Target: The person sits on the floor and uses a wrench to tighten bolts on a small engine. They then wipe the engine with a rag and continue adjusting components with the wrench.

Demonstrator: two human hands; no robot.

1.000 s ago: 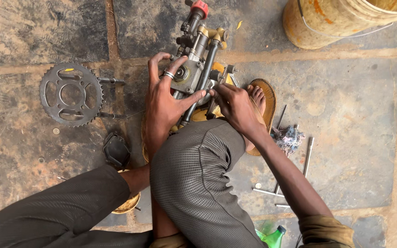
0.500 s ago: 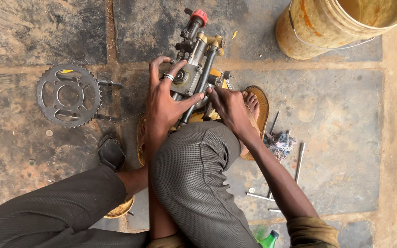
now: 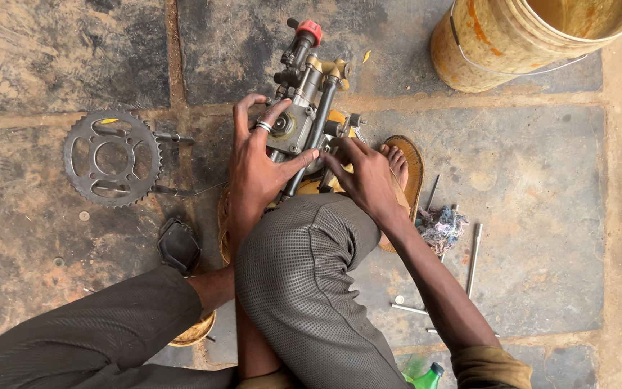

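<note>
Person's crouched low on the stone floor (image 3: 541, 216), both hands on a metal pump assembly (image 3: 304, 122) lying btwn the knees and the feet. It's a greasy grey block w/ brass fittings at the far end and a red cap (image 3: 309, 30) on top, pointing away from the person.

Left hand (image 3: 257, 169) is spread over the left side of the pump body, fingers arched, thumb pressed across toward the dark tube on its side. 1 ring on a finger. It's gripping the block, not flat on it. Right hand (image 3: 365, 176) sits at the lower right of the pump, fingers curled in against the near end; can't tell exactly what the fingertips pinch, they're tucked under the metal.

A bare foot in a brown sandal (image 3: 410, 162) rests just beside the right hand, touching the pump's right side or close to it, hard to say. Knee in grey trousers (image 3: 304, 274) covers the near end of the work.

Round about: a toothed sprocket (image 3: 113, 157) lies on the floor well left of the pump, w/ bolts beside it. A yellow bucket (image 3: 512, 39) stands top right. A few long bolts (image 3: 474, 248) and a tangle of rag or thread (image 3: 442, 227) lie right of the sandal. A green bottle (image 3: 426, 376) pokes in at the bottom edge.
</note>
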